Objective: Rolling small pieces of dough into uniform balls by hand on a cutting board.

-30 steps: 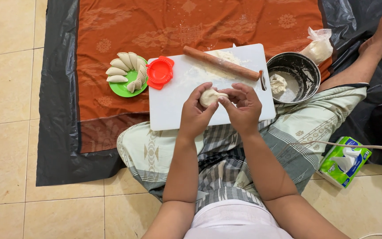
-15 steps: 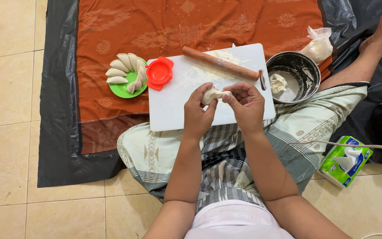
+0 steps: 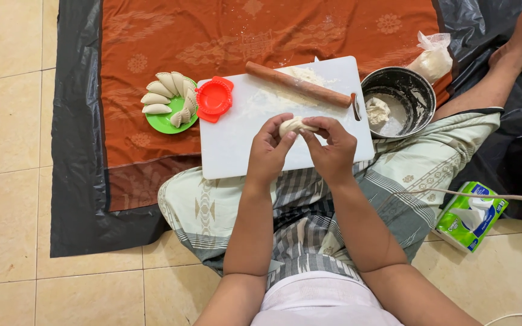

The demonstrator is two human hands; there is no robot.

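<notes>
While pinched, dough piece (image 3: 294, 125) between both grips

Both hands (image 3: 300, 142) around dough piece (image 3: 292, 125) above white board (image 3: 231, 151)

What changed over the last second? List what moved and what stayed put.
Little changed. Both hands, left hand and right hand, kept hold of the dough piece over the white cutting board; the fingers only shifted slightly around it. Rolling pin, red dumpling mould, green plate of dumplings and metal bowl stayed put.
</notes>
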